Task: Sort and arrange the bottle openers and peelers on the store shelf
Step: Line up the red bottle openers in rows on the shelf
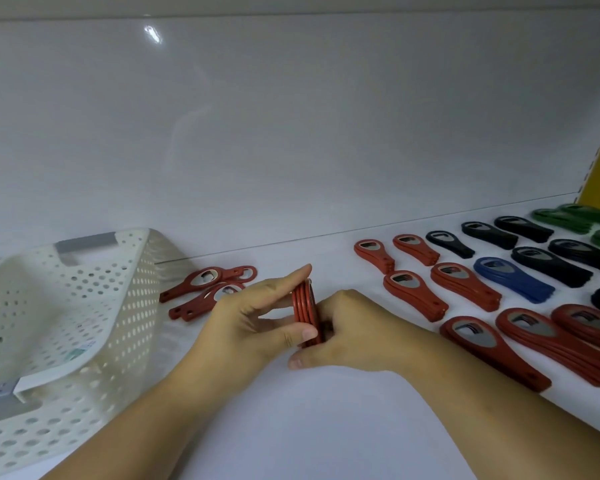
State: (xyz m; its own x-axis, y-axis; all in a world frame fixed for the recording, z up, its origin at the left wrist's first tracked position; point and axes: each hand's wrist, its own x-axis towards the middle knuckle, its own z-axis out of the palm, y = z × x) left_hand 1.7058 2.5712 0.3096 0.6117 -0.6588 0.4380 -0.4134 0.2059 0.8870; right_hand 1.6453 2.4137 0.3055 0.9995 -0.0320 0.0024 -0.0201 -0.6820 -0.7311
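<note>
My forearms [482, 407] converge over shelf [326, 434]; left grip [253, 317] pinches red opener stack [303, 303] on edge, thumb near, fingers far; right grip [354, 327] curled round its other side.

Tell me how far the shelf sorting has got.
Done: red stacks, black stacks, a blue stack and green stacks lie in rows by colour on the right. In hand: left hand and right hand squeeze a bundle of red openers on edge. Still to do: loose red openers beside the white basket.
</note>
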